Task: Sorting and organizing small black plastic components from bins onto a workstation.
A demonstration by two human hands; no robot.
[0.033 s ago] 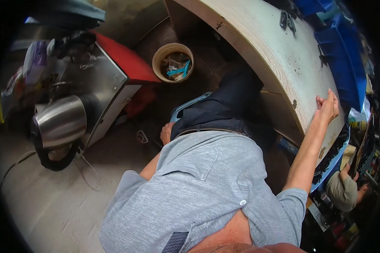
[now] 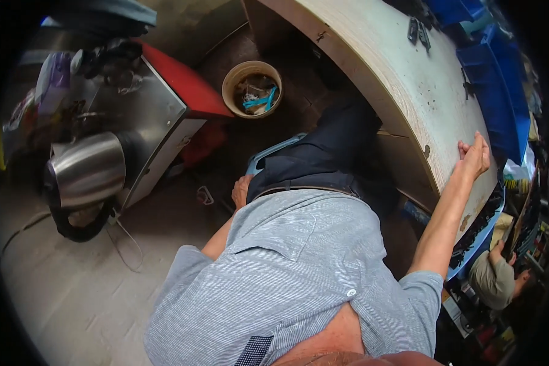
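A person in a grey striped shirt sits with both hands well apart at a white worktable (image 2: pixel 402 76) that curves along the right side of the scene. The right hand (image 2: pixel 473 156) rests at the table's near right part, fingers partly curled; whether they pinch anything is impossible to tell. Just beyond it on the right stands a blue bin (image 2: pixel 497 91), while small black pieces (image 2: pixel 413 30) lie on the tabletop's far side. The left hand (image 2: pixel 240 191) is low at the left hip, near a pale blue stool (image 2: pixel 276 149); its grip is hidden. At far centre, a round bucket (image 2: pixel 227 91) holds blue scraps (image 2: pixel 261 100). At left, a steel kettle (image 2: pixel 91 172) sits beside a red-sided cabinet (image 2: pixel 183 79).
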